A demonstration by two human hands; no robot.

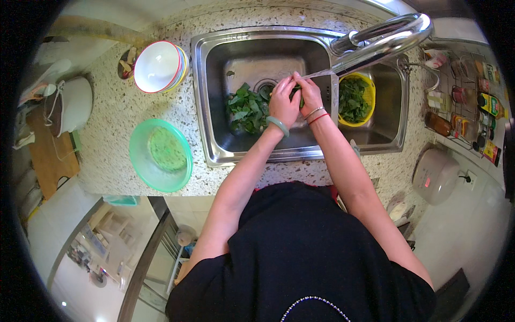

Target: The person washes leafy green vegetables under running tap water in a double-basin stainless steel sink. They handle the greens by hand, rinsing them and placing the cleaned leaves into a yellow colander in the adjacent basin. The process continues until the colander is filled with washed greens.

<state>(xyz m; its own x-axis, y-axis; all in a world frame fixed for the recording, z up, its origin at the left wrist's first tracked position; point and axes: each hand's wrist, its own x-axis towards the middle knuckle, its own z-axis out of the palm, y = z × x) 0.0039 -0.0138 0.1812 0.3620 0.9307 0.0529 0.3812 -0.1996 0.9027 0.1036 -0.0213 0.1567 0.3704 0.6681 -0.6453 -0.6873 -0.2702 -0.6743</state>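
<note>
Over the large sink basin, my left hand and my right hand meet, fingers closed around a few green leaves. A thin stream from the chrome faucet reaches my fingertips. Beside my left hand, a heap of leafy greens lies on the basin floor, next to the drain. More greens fill a yellow basket in the small basin at the right. My fingers hide part of the leaves they hold.
On the left counter stand stacked bowls and a translucent green basin. A small dish sits behind them. A wire rack with jars and bottles is on the right, above a clear plastic container. A wooden board leans far left.
</note>
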